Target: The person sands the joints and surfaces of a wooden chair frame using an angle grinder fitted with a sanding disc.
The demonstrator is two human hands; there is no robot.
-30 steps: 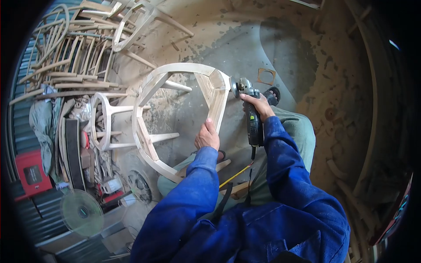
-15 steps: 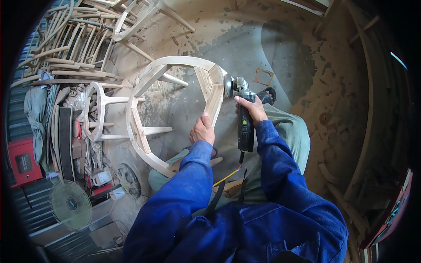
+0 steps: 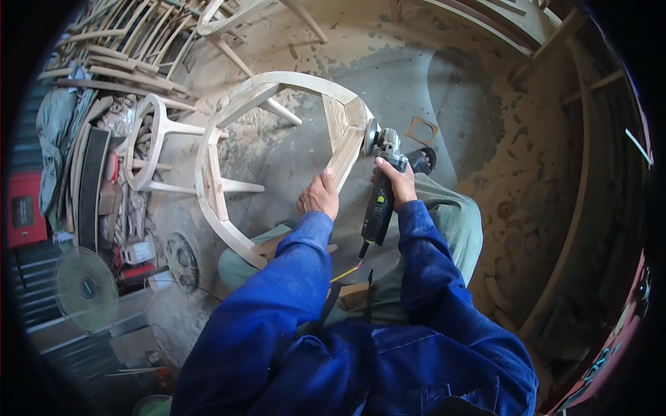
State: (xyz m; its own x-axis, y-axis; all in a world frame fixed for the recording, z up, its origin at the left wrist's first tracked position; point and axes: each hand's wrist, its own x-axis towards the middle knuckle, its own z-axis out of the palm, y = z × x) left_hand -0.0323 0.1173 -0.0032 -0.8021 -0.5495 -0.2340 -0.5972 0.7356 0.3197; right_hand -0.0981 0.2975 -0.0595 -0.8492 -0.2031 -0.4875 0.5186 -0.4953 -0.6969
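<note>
A pale wooden chair frame, rounded with braced corners and legs, stands tilted before me. My left hand is closed around its near right rail. In my right hand is a black angle grinder, fingers wrapped round its body and the thumb near its metal head. The grinder's disc sits on edge at the outer right corner of the frame, touching or very close to it. The power cord runs down from the grinder toward my lap.
Chair parts are stacked at the upper left. A smaller chair frame lies left. A fan and a red box stand at far left. A thin square piece with a round hole lies on the floor beyond my shoe.
The view has shifted somewhat. The grinder's body has tilted, its cord end swinging left, while its disc stays at the frame's corner. Both hands keep their holds.
</note>
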